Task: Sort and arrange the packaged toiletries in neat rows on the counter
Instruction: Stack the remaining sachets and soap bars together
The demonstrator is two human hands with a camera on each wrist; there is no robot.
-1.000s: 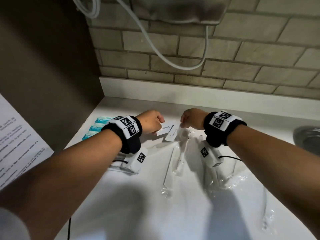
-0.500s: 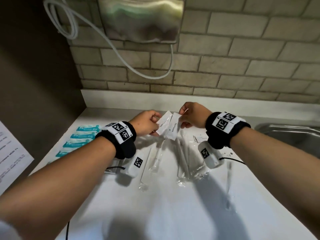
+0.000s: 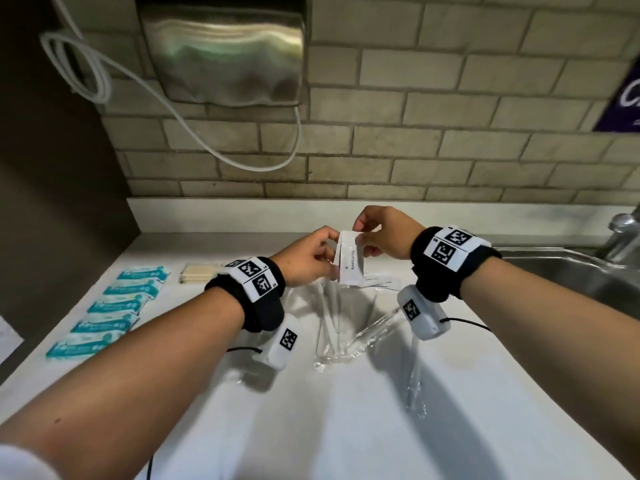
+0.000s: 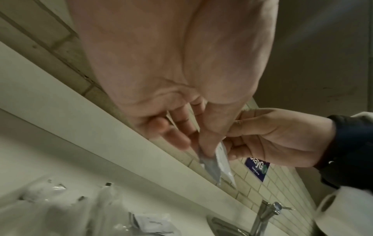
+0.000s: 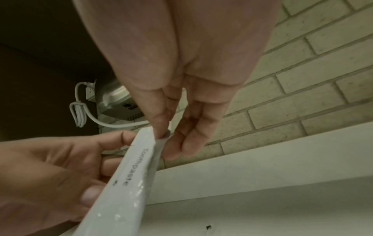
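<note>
Both hands hold a small stack of white toothpaste sachets (image 3: 351,261) above the back of the white counter (image 3: 346,410). My left hand (image 3: 311,256) grips the stack from the left, and my right hand (image 3: 381,237) pinches its top edge. The right wrist view shows the printed word "Toothpaste" on the front toothpaste sachet (image 5: 129,172), with the left hand's fingers (image 5: 113,167) curled behind it. Below the hands lie clear-wrapped toothbrushes (image 3: 332,323) in a loose heap. Several teal packets (image 3: 114,306) form a column at the counter's left.
A tan flat pack (image 3: 199,271) lies beside the teal column. More white sachets (image 3: 377,280) rest under my right wrist. A steel sink (image 3: 571,268) with a tap (image 3: 623,230) is at the right. A metal hand dryer (image 3: 225,53) and white cable (image 3: 104,71) hang on the tiled wall.
Both hands have lifted the sachets off the counter and brought them together into one upright stack. The head view has tilted up, showing the dryer and sink.
</note>
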